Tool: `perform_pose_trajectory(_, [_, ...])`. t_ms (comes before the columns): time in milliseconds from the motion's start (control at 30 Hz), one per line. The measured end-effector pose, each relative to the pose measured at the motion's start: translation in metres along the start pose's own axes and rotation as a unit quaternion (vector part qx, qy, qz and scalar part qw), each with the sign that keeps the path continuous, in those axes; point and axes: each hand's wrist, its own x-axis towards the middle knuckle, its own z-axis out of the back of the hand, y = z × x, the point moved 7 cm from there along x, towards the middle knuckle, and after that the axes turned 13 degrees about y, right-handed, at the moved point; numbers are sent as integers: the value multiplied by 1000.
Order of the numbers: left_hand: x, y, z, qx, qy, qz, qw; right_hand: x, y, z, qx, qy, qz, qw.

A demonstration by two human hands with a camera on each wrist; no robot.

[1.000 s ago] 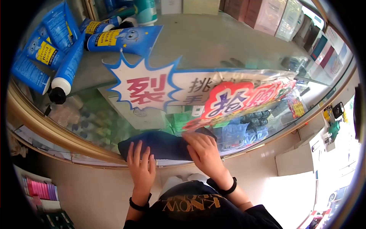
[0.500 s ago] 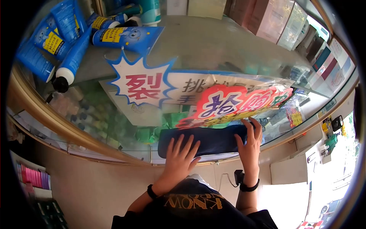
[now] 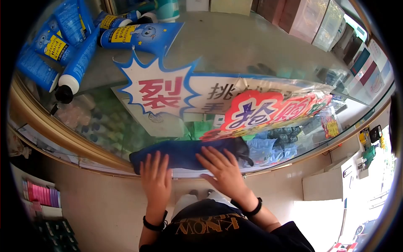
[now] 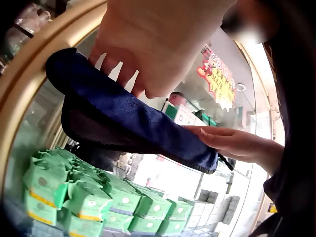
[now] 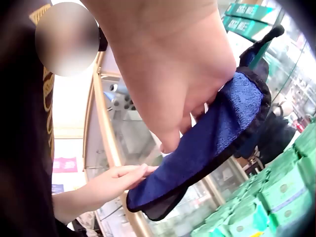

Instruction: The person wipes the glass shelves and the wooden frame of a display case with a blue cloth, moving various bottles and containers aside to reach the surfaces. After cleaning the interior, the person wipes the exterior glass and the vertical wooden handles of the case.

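Cloth [image 3: 184, 152], dark blue, folded into a long strip, lies at lower centre of the head view against the curved glass of a display case [image 3: 105, 134]. The left hand [image 3: 155, 180] presses on the strip's left end with fingers straight and spread, gripping nothing. The right hand [image 3: 224, 170] presses likewise near its right end, palm flat and fingers splayed. Paper signs [image 3: 159, 92] hang on the glass above the cloth. Blue tubes [image 3: 63, 46] lie at upper left. Green boxes [image 4: 98, 197] are stacked behind the glass.
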Motion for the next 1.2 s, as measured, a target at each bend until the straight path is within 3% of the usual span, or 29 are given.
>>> perform_pose_trajectory(133, [-2, 3, 3, 13, -30, 5, 999, 8, 8, -5, 21, -30, 9, 999])
perform_pose_trajectory(233, [7, -16, 2, 24, -35, -20, 999, -9, -26, 8, 40, -57, -70, 995])
perform_pose_trajectory(367, [29, -78, -21, -44, -12, -132, 990, -46, -82, 27, 7, -76, -134, 988])
perform_pose_trajectory(500, [54, -129, -48, -35, -26, -183, 982, -81, -143, 42, 89, -185, -191, 960])
perform_pose_trajectory(567, [54, -138, -55, -18, -34, -199, 979, -86, -147, 38, -90, -156, -249, 952])
perform_pose_trajectory(700, [46, -128, -49, -28, -60, -196, 978, -86, -141, 24, -122, -116, -275, 946])
perform_pose_trajectory(800, [29, -102, -35, -33, -65, -170, 983, -76, -112, 22, -88, -95, -222, 966])
perform_pose_trajectory(1067, [-16, 3, 7, -17, -104, 14, 994, -1, 7, -3, 14, -10, 4, 1000])
perform_pose_trajectory(1200, [-9, 17, 8, -9, -127, 69, 989, 42, 25, -15, 18, -38, 25, 999])
